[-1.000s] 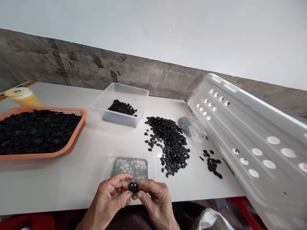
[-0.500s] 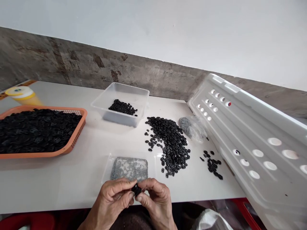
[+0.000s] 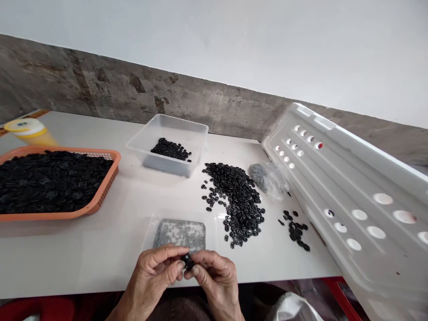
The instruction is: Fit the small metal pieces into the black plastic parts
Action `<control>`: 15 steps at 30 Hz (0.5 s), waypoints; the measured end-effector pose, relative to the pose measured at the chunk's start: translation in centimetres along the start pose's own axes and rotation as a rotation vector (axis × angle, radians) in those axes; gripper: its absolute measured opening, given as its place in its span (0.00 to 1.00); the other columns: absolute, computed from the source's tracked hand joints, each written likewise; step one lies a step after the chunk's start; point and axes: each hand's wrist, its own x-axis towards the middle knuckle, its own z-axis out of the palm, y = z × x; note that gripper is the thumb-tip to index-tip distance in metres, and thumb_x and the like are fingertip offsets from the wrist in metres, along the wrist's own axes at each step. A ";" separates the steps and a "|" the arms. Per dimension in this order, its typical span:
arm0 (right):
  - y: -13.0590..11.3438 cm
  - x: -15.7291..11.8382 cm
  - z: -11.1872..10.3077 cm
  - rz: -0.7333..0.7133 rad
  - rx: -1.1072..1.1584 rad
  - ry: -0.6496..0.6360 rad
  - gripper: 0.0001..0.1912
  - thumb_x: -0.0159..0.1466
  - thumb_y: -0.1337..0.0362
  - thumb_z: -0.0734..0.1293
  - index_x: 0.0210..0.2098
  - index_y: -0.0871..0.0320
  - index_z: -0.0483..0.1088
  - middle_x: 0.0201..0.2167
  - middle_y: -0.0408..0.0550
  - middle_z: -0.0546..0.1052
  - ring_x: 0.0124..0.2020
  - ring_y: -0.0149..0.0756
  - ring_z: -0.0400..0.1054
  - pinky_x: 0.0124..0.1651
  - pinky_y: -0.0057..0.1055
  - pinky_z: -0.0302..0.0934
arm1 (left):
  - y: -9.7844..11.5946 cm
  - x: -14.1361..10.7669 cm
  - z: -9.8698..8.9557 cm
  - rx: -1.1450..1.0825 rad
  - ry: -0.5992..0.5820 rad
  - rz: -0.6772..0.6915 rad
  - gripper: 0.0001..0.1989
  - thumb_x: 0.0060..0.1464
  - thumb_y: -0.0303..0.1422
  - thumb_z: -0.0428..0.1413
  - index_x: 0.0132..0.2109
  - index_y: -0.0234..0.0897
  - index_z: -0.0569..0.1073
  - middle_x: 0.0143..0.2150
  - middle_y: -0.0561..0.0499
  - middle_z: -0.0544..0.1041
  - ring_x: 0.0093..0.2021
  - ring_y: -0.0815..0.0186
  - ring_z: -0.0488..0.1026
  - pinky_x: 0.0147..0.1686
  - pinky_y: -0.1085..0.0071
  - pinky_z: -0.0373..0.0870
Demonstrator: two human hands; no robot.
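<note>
Both of my hands meet at the table's front edge, pinching small black plastic parts (image 3: 187,260) between thumbs and fingertips. My left hand (image 3: 157,269) is closed on the left side of the parts, my right hand (image 3: 216,272) on the right side. How the parts fit together is too small to make out. Just beyond my fingers is a shallow clear tray (image 3: 211,223) with many small grey metal pieces (image 3: 180,234). Past my right hand, a heap of small black oval parts with holes (image 3: 239,196) spreads over the white table.
An orange basket (image 3: 103,191) full of black parts stands left, a yellow-lidded container (image 3: 30,129) behind it. A clear bin (image 3: 167,167) holds some black parts. Right are a plastic bag of grey pieces (image 3: 269,178), a few loose black parts (image 3: 297,232) and a leaning white perforated panel (image 3: 351,178).
The black parts between my fingers have turned and shifted slightly left, and a rounded face now shows. Both hands keep their pinch.
</note>
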 end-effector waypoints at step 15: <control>-1.3 0.3 0.0 0.046 -0.030 -0.084 0.15 0.61 0.67 0.69 0.48 0.60 0.71 0.30 0.44 0.74 0.30 0.22 0.71 0.37 0.16 0.66 | 0.4 0.1 -1.0 0.196 -0.118 -0.199 0.16 0.54 0.36 0.58 0.49 0.35 0.73 0.29 0.53 0.75 0.28 0.78 0.70 0.30 0.87 0.68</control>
